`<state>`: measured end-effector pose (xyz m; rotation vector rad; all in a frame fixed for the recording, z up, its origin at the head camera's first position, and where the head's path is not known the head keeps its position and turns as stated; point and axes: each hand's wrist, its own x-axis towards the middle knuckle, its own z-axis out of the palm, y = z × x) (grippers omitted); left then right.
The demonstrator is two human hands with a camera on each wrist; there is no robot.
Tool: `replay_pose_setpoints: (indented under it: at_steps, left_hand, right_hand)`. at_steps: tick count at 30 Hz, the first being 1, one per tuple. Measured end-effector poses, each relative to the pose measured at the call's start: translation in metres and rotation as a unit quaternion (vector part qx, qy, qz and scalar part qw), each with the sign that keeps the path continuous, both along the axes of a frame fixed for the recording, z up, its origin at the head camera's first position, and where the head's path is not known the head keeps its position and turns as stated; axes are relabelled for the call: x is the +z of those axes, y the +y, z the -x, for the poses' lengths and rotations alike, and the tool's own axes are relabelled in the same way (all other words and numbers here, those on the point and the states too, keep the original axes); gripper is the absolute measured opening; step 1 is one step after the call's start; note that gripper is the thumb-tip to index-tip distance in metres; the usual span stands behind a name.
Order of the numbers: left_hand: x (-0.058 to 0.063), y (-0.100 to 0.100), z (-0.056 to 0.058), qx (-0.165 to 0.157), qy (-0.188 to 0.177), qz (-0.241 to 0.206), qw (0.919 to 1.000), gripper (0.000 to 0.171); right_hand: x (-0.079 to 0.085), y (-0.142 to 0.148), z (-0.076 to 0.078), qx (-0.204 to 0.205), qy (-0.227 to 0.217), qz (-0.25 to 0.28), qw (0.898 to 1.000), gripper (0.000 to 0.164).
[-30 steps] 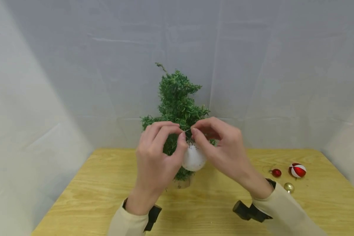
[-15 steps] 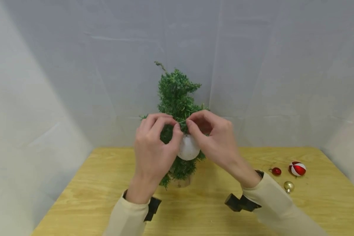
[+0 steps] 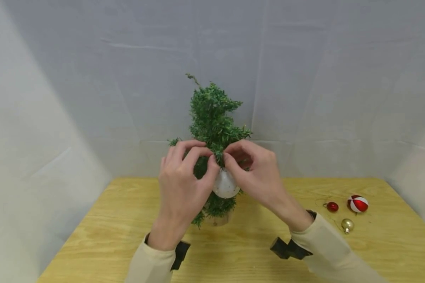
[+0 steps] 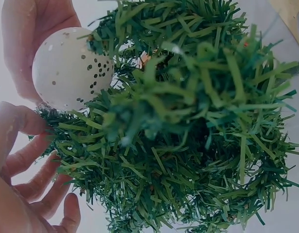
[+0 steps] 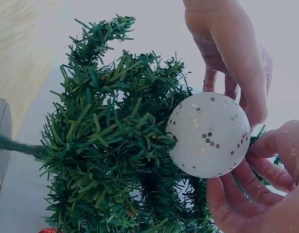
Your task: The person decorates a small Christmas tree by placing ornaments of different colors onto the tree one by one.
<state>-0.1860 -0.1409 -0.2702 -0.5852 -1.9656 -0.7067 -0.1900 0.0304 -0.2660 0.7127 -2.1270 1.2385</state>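
A white Christmas bauble with shiny dots (image 3: 226, 184) hangs in front of a small green artificial Christmas tree (image 3: 212, 114). Just above it, a branch tip (image 3: 217, 150) pokes up between my two hands. My left hand (image 3: 182, 181) pinches the bauble's thin thread with thumb and index finger on the branch's left. On the other side my right hand (image 3: 260, 173) pinches the thread likewise. The thread itself is too fine to make out now. In the right wrist view the bauble (image 5: 207, 138) touches or nearly touches the needles, with my right hand's fingers (image 5: 251, 191) close by.
On the right of the wooden table (image 3: 127, 220) lie a small red bauble (image 3: 331, 206), a red and white bauble (image 3: 357, 204) and a gold bauble (image 3: 347, 225). Pale sheeting (image 3: 304, 78) stands behind and beside the table. The tree's round base (image 5: 0, 141) shows in the right wrist view.
Both hands moved forward and up toward the tree with the bauble, then came down slightly. The thread, earlier visible stretched between the fingers, is now at the branch tip.
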Motion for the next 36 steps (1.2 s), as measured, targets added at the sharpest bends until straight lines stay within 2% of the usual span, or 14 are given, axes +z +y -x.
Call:
replay_pose_setpoints:
  at_steps: [6, 11, 16, 22, 27, 33, 36]
  left_hand:
    - [0.0, 0.0, -0.001, -0.007, -0.001, 0.001, 1.0, 0.012]
    - [-0.001, -0.004, -0.002, -0.039, -0.004, -0.016, 0.9991, 0.011]
    - [-0.004, -0.016, -0.004, -0.058, -0.001, -0.033, 0.9978, 0.015]
    - [-0.013, -0.032, -0.003, -0.05, -0.005, -0.038, 0.998, 0.023]
    - [-0.022, -0.045, -0.003, -0.043, -0.026, -0.027, 0.9984, 0.031]
    - [-0.034, -0.055, -0.003, -0.043, -0.066, -0.008, 0.9969, 0.044]
    - [-0.039, -0.059, -0.003, -0.049, -0.073, 0.003, 0.9962, 0.051]
  right_hand:
    - [-0.001, 0.003, -0.001, 0.008, 0.003, 0.004, 1.0, 0.01]
    - [-0.003, 0.007, -0.005, 0.005, 0.008, 0.009, 1.0, 0.01]
    - [-0.006, 0.018, -0.01, 0.004, 0.034, 0.011, 0.999, 0.012]
    - [-0.009, 0.036, -0.013, 0.007, 0.076, 0.006, 0.997, 0.02]
    - [-0.01, 0.053, -0.017, 0.001, 0.095, -0.01, 0.995, 0.025]
    - [-0.014, 0.073, -0.022, -0.03, 0.101, -0.018, 0.994, 0.024]
    - [-0.017, 0.085, -0.025, -0.049, 0.105, -0.022, 0.993, 0.023]
